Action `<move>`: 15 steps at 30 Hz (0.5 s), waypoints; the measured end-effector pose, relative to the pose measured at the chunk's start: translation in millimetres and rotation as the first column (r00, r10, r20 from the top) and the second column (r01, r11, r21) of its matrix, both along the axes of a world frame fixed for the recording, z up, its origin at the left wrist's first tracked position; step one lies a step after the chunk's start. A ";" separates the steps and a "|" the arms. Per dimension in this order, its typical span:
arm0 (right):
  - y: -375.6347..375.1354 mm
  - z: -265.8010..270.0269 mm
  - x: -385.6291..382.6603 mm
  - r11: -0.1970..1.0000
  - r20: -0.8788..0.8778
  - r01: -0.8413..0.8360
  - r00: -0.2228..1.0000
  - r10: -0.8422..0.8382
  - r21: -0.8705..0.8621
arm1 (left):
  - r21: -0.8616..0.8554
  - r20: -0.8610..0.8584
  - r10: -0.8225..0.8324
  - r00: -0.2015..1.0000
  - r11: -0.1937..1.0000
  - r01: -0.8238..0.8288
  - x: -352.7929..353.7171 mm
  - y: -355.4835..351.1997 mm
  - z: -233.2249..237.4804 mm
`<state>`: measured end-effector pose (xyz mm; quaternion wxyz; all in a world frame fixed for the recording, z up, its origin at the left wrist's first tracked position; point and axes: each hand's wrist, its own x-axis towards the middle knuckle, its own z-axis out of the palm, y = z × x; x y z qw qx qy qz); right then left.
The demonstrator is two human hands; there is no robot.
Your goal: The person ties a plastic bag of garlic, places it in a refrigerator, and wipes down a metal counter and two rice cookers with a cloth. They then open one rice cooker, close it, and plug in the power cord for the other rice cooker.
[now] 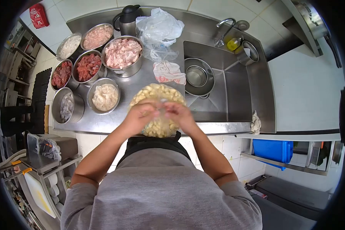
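Observation:
A clear plastic bag of pale peeled garlic cloves (pixel 157 91) lies at the front edge of the steel counter, close to my body. Over its middle, my left hand (pixel 142 114) and my right hand (pixel 180 116) come together, fingers pinched on the gathered plastic. Motion blurs the fingertips slightly, and the bag's closure is partly hidden by them. Just behind the bag is a crumpled white plastic bag with red print (pixel 169 71).
Left of the garlic, several steel bowls hold raw meat, including a large pot (pixel 128 71). Behind stand a black thermos jug (pixel 127 19) and clear plastic bags (pixel 160 28). The steel sink (pixel 234 96) on the right contains nested round pans (pixel 210 82) beneath a faucet (pixel 227 28).

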<state>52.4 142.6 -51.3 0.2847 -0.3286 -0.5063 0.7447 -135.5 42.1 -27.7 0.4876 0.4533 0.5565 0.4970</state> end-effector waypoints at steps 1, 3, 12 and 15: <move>-7.2 5.8 -5.6 0.951 0.135 -0.160 0.983 0.127 0.263 | 0.250 -0.266 0.024 0.964 0.967 0.045 8.4 9.8 17.4; -13.9 -3.9 -14.9 0.787 0.191 -0.233 0.970 0.148 0.571 | 0.371 -0.444 0.020 0.896 0.914 0.163 10.7 21.7 20.4; -0.9 5.6 -21.2 0.993 0.042 0.054 0.998 -0.050 -0.108 | 0.106 -0.484 -0.021 0.875 0.991 0.083 11.3 24.0 -1.6; 8.7 13.0 -25.0 0.997 0.151 -0.014 0.988 0.025 -0.071 | 0.102 -0.573 -0.008 0.819 0.992 0.080 5.3 24.6 3.2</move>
